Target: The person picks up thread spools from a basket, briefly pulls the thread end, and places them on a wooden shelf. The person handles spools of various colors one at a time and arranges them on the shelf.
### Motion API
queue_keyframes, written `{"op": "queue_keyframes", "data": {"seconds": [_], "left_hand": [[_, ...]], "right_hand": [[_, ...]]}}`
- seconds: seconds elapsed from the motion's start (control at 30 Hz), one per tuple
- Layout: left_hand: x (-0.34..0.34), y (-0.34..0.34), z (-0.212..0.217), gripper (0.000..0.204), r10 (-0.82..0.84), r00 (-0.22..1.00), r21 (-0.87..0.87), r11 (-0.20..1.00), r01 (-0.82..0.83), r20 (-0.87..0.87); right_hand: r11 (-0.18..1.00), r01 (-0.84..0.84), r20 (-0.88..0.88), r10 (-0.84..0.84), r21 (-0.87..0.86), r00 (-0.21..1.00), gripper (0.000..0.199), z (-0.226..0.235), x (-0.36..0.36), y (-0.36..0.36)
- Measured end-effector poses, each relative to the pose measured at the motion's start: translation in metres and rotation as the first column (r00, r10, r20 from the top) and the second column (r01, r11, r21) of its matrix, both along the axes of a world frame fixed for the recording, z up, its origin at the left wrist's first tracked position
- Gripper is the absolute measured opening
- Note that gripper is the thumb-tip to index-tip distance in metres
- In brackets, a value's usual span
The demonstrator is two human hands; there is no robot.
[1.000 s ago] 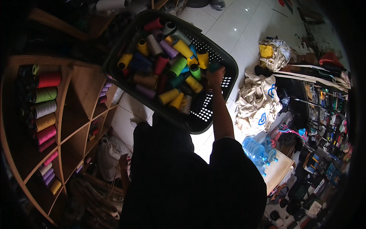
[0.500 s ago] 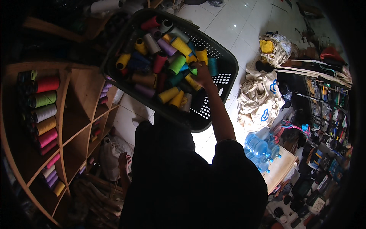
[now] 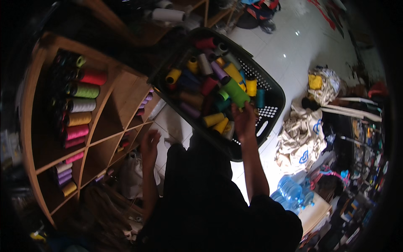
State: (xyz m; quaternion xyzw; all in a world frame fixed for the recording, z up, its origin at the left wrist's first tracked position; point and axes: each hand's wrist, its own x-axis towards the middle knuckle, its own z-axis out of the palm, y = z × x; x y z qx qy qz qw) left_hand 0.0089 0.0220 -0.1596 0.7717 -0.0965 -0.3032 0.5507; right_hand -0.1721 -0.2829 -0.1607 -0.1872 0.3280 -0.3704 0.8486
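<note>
Since before, left hand [image 3: 149,143] has risen, open, beside the shelf [image 3: 121,94]. Right hand [image 3: 244,122] reaches among spools [image 3: 212,119] in the basket [image 3: 273,113]; its grip is unclear.

You are looking down on a pale tiled floor [image 3: 294,46] that is catching bright light at its upper part. A wooden cubby shelf [image 3: 113,105] is standing along your left, its compartments lying in shadow. Cream cloth bags [image 3: 300,143] are lying heaped on the floor at your right, with blue water bottles [image 3: 289,195] sitting just below them. Cluttered racks [image 3: 365,147] are running along the dim right edge.
</note>
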Motion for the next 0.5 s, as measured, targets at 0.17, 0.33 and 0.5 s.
{"op": "queue_keyframes", "data": {"seconds": [0.17, 0.33, 0.5], "left_hand": [[0.009, -0.093, 0.085, 0.061, -0.261, 0.963, -0.566, 0.805, 0.178, -0.068], [0.011, -0.083, 0.116, 0.063, -0.087, 0.988, -0.607, 0.794, -0.007, -0.125], [0.019, -0.037, 0.140, 0.062, 0.107, 0.971, -0.744, 0.627, -0.232, -0.213]], "right_hand": [[0.917, -0.390, 0.241, 0.360, 0.088, 0.901, 0.040, 0.048, 0.062, 0.069], [0.714, -0.698, 0.161, 0.697, -0.063, 0.699, 0.030, 0.085, 0.087, 0.100], [0.623, -0.634, -0.250, 0.594, -0.457, 0.764, 0.015, 0.110, 0.100, 0.114]]}}
